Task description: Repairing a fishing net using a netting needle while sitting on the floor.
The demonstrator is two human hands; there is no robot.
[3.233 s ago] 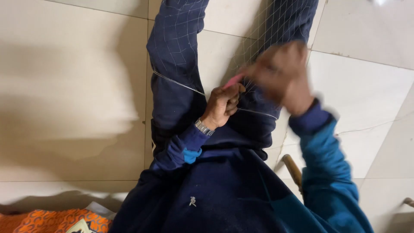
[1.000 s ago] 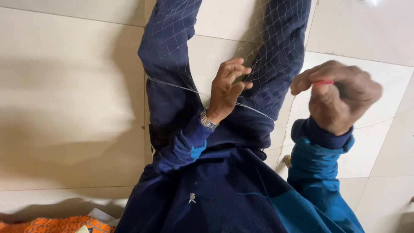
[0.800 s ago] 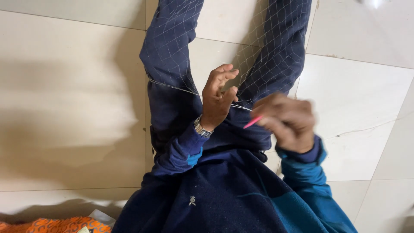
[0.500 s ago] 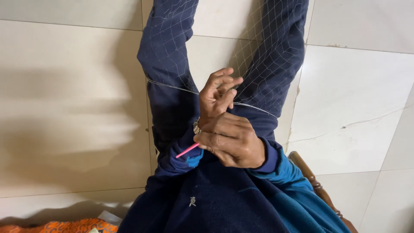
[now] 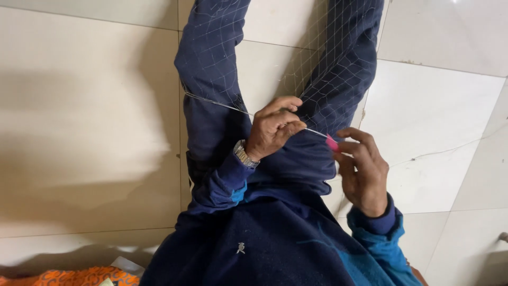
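The person sits on a tiled floor (image 5: 95, 106) and looks down at the own legs, which are in dark blue trousers (image 5: 211, 79). A thin net (image 5: 338, 69) of pale thread lies over both legs and reaches to the far side of the scene. A taut cord (image 5: 217, 103) runs from the left leg towards the middle, along the near edge of the net.

The left hand (image 5: 272, 130) is in the middle, above the lap. Its fingers (image 5: 288, 127) are curled and pressed together, and they pinch the cord and the edge of the net. On the wrist of this hand there is a metal watch (image 5: 244, 154).

The right hand (image 5: 362, 172) is just to the right and a little nearer. Its fingers are bent, and the thumb and first fingers pinch a small pink tool (image 5: 332, 142). The pink tool is between the two hands, very close to the cord; I cannot tell if it touches the net.

A loose thread (image 5: 450, 151) lies on the floor at the right. At the near left corner there is an orange patterned cloth (image 5: 69, 277).
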